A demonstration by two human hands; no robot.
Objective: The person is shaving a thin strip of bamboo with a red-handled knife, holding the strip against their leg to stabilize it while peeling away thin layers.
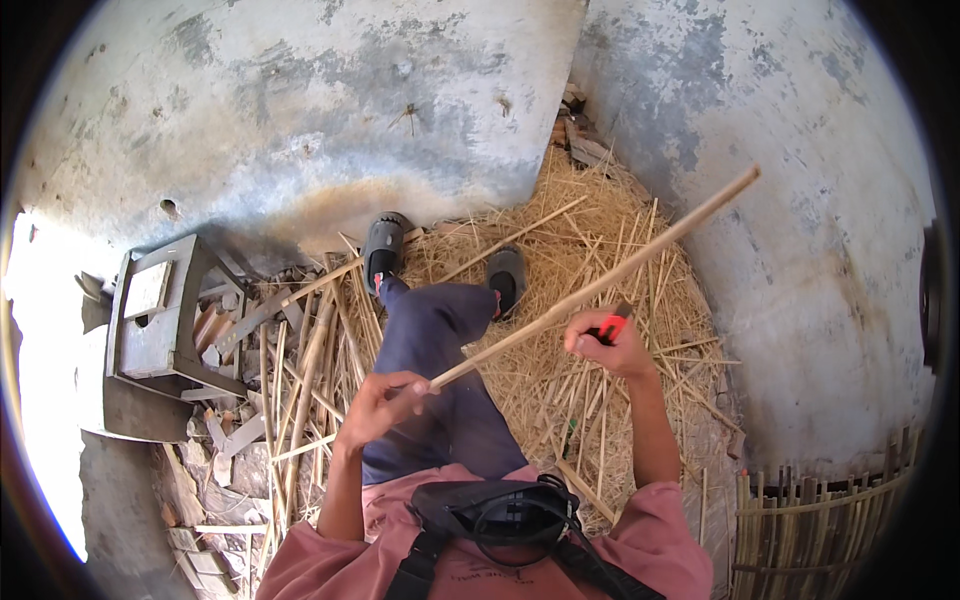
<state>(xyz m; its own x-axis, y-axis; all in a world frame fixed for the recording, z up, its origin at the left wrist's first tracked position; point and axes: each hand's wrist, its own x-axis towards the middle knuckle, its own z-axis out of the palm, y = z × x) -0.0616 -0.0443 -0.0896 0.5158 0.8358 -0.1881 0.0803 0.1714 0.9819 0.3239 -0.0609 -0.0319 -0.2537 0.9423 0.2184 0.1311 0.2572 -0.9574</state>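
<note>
The bamboo strip point(650, 244) slanted from near left to far right above the person's leg point(430, 320), and looked light, stiff and slightly springy, its edges likely to splinter; the narrow near end or the middle seemed best to hold. The left hand point(383, 408) had its fingers closed on that near end. The right hand point(620, 350), just beside the strip, was curled around a red-and-black tool point(614, 324), with shavings point(600, 215) spread beyond

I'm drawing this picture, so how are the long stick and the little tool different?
The long stick is light brown; the tool is red and black. The long stick is much longer than the tool. The left hand holds one end of the long stick, while the right hand grips the tool. Both are held up.
</note>
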